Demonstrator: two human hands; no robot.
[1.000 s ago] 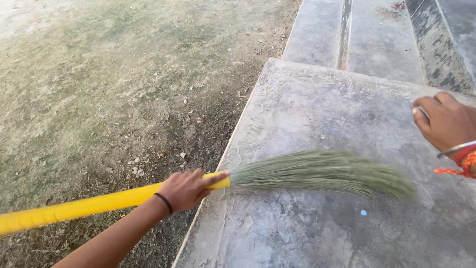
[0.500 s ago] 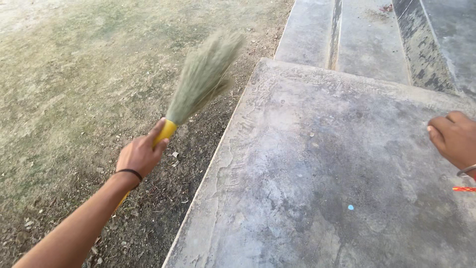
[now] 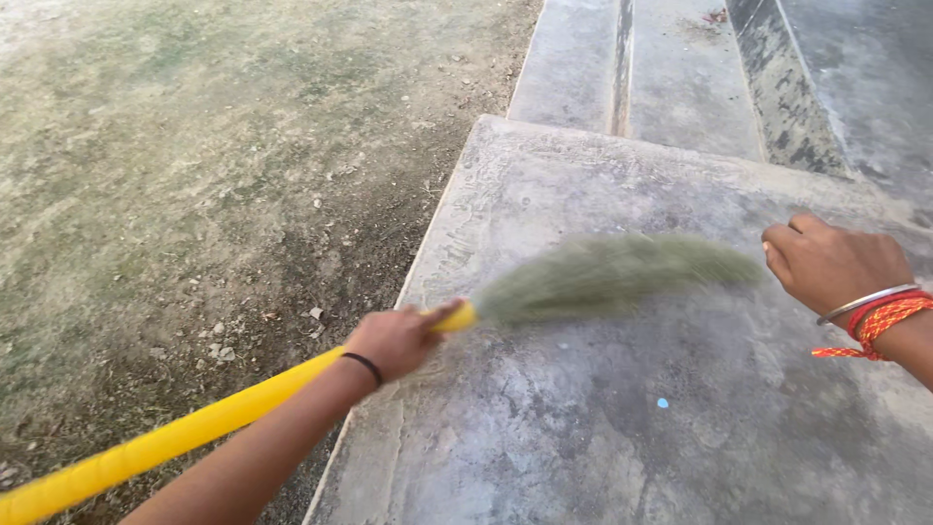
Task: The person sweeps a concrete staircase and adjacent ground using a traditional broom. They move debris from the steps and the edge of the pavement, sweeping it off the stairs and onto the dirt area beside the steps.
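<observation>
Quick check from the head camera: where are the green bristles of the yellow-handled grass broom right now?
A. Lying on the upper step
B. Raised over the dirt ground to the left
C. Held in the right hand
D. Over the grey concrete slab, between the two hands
D: the blurred green bristles of the yellow-handled grass broom sweep over the grey concrete slab, with the left hand gripping the handle and the right hand empty beside the tips.
</observation>
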